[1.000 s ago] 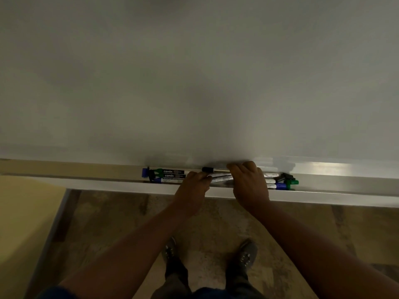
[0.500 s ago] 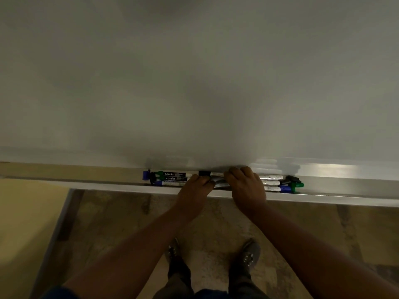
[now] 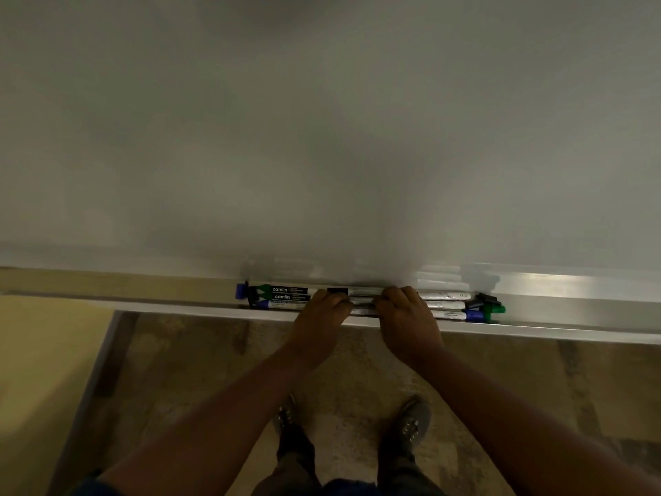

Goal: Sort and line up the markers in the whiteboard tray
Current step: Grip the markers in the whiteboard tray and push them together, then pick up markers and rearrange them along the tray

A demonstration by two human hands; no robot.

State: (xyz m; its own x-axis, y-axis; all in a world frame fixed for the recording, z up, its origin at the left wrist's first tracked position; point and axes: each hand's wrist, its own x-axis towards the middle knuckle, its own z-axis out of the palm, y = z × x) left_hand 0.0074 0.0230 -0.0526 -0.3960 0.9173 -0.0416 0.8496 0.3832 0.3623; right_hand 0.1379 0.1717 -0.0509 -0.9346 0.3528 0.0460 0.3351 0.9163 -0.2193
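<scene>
Several whiteboard markers lie lengthwise in the metal tray under the whiteboard. The left bunch shows blue and green caps at its left end. Blue, green and black caps show at the right end of the right bunch. A black-capped marker lies at the back between my hands. My left hand and my right hand sit side by side over the middle of the row, fingers curled down onto the markers. The marker parts under my hands are hidden.
The tray runs on to the left and right of the markers. Below it are a mottled floor and my two shoes. A yellow wall panel stands at the lower left.
The right bunch of markers has slid slightly to the right along the tray. My hands have stayed on the middle of the row, barely shifting.
</scene>
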